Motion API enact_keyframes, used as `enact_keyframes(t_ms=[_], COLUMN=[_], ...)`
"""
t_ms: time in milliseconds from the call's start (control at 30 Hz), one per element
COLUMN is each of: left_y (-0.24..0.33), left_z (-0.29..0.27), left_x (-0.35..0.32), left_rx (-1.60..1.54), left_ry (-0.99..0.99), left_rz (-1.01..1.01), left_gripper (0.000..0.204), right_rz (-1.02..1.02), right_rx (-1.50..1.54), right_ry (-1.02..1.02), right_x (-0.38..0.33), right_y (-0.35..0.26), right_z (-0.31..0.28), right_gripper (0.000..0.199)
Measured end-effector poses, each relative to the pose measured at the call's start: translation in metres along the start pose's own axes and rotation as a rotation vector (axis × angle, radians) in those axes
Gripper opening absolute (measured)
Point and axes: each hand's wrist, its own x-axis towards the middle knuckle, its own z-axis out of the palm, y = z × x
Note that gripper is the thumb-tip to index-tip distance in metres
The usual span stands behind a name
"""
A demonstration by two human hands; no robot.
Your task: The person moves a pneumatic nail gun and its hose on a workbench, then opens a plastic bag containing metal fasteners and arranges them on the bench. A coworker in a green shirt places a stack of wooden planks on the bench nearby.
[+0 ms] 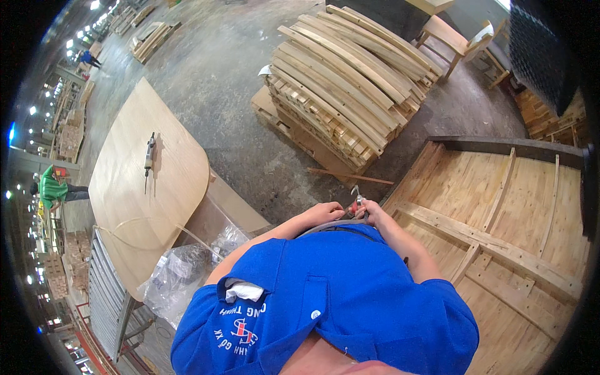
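In front of my waist, my right hand (371, 213) is closed round a small red hand tool (355, 205) with a bent metal end pointing away from me. My left hand (324, 214) lies against my belly just left of it, fingers curled together; whatever they hold, if anything, is hidden. Farther left, a straight power screwdriver (150, 154) with a long thin bit rests on a pale wooden panel (125, 206) with rounded corners. Neither hand touches it.
A tall stack of curved wooden slats (356, 81) stands ahead on a pallet. To my right is a large wooden frame (487, 237) with crosspieces. Clear plastic wrap (181, 269) and a roller conveyor (107, 294) are at left. A person in green (52, 189) stands far left.
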Motion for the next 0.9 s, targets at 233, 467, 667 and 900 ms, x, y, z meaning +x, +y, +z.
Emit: enact_keyframes(t_ms=[233, 467, 667, 900], left_y=[0.004, -0.001, 0.018, 0.009], left_z=[0.0, 0.002, -0.001, 0.003], left_x=[0.001, 0.004, 0.01, 0.012], left_rx=[0.02, 0.037, 0.115, 0.122], left_ry=[-0.022, -0.009, -0.048, -0.033], left_rz=[-0.01, 0.016, 0.081, 0.085], left_gripper=[0.039, 0.039, 0.037, 0.037], right_rz=[-0.039, -0.496, -0.656, -0.409], right_rx=[-0.089, -0.079, 0.114, -0.213], right_ry=[-0.108, -0.268, -0.158, -0.21], right_x=[-0.009, -0.073, -0.069, -0.057], right_y=[-0.009, -0.004, -0.03, -0.033], right_z=[0.035, 0.043, 0.027, 0.071], right_gripper=[0.036, 0.035, 0.029, 0.03])
